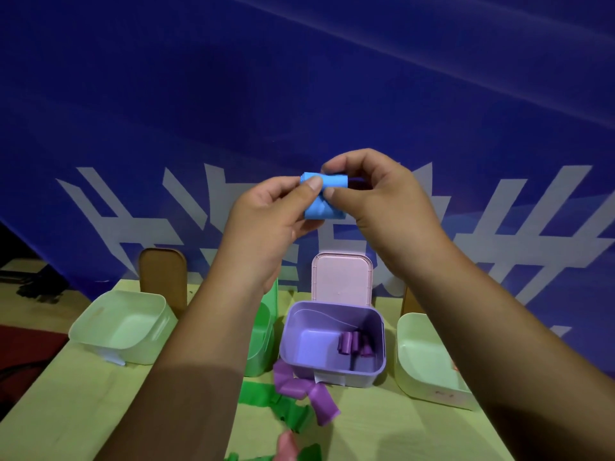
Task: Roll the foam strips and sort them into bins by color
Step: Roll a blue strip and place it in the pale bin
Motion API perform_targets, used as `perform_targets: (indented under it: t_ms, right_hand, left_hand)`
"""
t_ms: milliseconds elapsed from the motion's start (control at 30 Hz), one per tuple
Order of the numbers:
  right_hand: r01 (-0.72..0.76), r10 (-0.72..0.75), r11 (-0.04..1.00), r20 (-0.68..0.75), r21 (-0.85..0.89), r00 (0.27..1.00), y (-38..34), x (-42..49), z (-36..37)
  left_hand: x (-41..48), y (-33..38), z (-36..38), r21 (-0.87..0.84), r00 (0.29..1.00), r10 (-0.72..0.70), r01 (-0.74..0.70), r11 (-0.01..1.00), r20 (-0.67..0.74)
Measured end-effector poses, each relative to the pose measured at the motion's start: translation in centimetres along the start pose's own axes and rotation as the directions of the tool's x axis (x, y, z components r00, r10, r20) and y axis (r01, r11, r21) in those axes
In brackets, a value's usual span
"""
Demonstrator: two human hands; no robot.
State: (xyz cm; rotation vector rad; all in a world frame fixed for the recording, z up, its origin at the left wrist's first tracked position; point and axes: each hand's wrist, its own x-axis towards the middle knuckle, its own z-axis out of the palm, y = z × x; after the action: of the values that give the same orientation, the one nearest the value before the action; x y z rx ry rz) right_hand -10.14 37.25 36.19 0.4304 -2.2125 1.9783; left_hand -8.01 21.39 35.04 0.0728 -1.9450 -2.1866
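Observation:
A blue foam strip [324, 197], partly rolled, is held up in the air in front of the blue backdrop. My left hand [266, 221] pinches its left side with thumb and fingers. My right hand [376, 194] pinches its top and right side. Below, a purple bin [296, 354] holds three purple rolls [354, 344]. Loose purple strips [306, 390], green strips [266, 399] and a pink strip [288, 447] lie on the table in front. A green bin [261, 341] is mostly hidden behind my left arm.
A pale green bin [100, 327] stands at the left and another pale bin [409, 361] at the right. A pink lid [342, 277] and a brown lid [163, 277] stand upright behind the bins. The table [66, 410] ends against the blue backdrop.

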Motion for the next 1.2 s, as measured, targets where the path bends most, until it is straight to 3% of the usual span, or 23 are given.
perform_targets:
  t_ms: [233,433,567,800,1200]
  right_hand:
    - [-0.071,0.071,0.997,0.094,0.001,0.993,0.5,0.1,0.0]
    - [-0.031,0.039,0.997,0.105,-0.075,0.994,1.1,0.2,1.8]
    - [-0.032,0.03,0.999,0.098,0.016,0.995,1.8,0.1,4.5]
    - [-0.101,0.089,0.992,0.158,0.071,0.983,4.1,-0.3,10.5]
    - [-0.182,0.203,0.977,0.216,-0.115,0.955,9.1,-0.1,24.1]
  left_hand:
    - [0.5,-0.2,-1.4,0.055,0.996,0.067,-0.071,0.996,0.056]
    - [0.3,-0.5,-2.9,-0.036,0.998,0.046,-0.047,0.998,-0.035]
    - [-0.2,-0.9,-4.5,-0.144,0.991,0.0,-0.019,0.989,-0.134]
    - [-1.7,-1.8,-8.6,-0.231,0.989,-0.1,0.073,0.97,-0.106]
    - [0.9,-6.3,-21.2,-0.135,0.942,-0.267,0.243,0.961,-0.204]
